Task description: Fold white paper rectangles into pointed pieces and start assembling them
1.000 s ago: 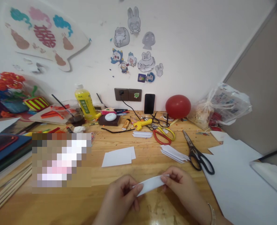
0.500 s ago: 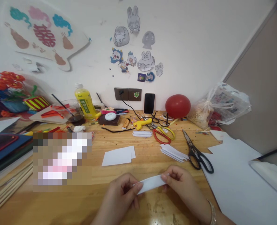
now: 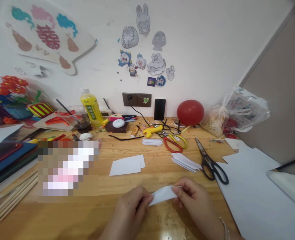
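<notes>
A small strip of folded white paper [image 3: 163, 195] is stretched between my two hands above the wooden table. My left hand [image 3: 135, 206] pinches its left end between thumb and fingers. At the other end, my right hand [image 3: 191, 195] grips it with the thumb on top; a bracelet circles that wrist. Flat white paper pieces [image 3: 126, 165] lie just beyond my hands, overlapping each other. Folded paper strips [image 3: 186, 162] rest to their right, and a second small stack of folded strips [image 3: 152, 142] lies farther back.
Black-handled scissors [image 3: 211, 163] lie at right beside large white sheets [image 3: 247, 186]. Farther back are red-and-yellow-handled scissors [image 3: 173, 143], a yellow glue gun [image 3: 152, 131], a red balloon [image 3: 190, 112], a phone [image 3: 159, 109] and a yellow drink bottle [image 3: 91, 108]. Wooden sticks [image 3: 12, 200] lie at left.
The paper strip now bows slightly and shows more of its width. Both hands have shifted only a little, still holding its ends.
</notes>
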Demonstrator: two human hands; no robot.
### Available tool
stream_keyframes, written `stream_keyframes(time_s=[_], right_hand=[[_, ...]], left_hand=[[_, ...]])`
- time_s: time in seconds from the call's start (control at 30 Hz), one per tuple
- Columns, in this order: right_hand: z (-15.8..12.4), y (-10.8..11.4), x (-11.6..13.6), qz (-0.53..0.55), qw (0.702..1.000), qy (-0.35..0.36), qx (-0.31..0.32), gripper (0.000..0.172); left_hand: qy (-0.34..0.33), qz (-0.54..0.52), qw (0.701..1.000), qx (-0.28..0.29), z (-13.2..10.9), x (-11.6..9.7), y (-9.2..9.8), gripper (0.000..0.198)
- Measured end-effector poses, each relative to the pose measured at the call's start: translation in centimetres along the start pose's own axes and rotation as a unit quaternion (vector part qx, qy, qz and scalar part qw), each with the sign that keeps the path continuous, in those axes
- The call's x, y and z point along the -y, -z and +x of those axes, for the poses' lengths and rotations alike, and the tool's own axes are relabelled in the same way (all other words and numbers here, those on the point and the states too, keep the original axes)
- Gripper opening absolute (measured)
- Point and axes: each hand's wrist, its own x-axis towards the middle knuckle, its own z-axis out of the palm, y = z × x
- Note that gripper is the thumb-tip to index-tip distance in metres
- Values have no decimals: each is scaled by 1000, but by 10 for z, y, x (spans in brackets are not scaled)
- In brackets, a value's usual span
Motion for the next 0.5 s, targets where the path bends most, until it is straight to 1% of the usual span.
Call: stream_keyframes(time_s=[0.07,0.13,0.23,0.27,0.37,0.43,0.5], right_hand=[[-1,-3,-1,49,999,-10,7,34],[-2,-7,-3,140,989,-24,44,40],[-4,-15,-7,264,956,-35,122,55],[-5,-17,-9,286,946,-39,145,55],[-8,-19,-9,326,923,-76,190,48],[-9,-18,-7,356,909,-94,193,46],[-8,-17,-6,369,907,-87,185,43]], left_hand=[[8,-8,1000,-1,-1,1,-2,23],[33,-30,999,-6,-2,1,-6,24],[57,-78,995,-11,-4,0,-13,26],[61,-95,994,-12,-5,0,-15,27],[83,-152,985,-20,-9,-2,-18,32],[105,-195,975,-29,-10,-3,-19,37],[121,-224,966,-38,-10,-3,-20,42]])
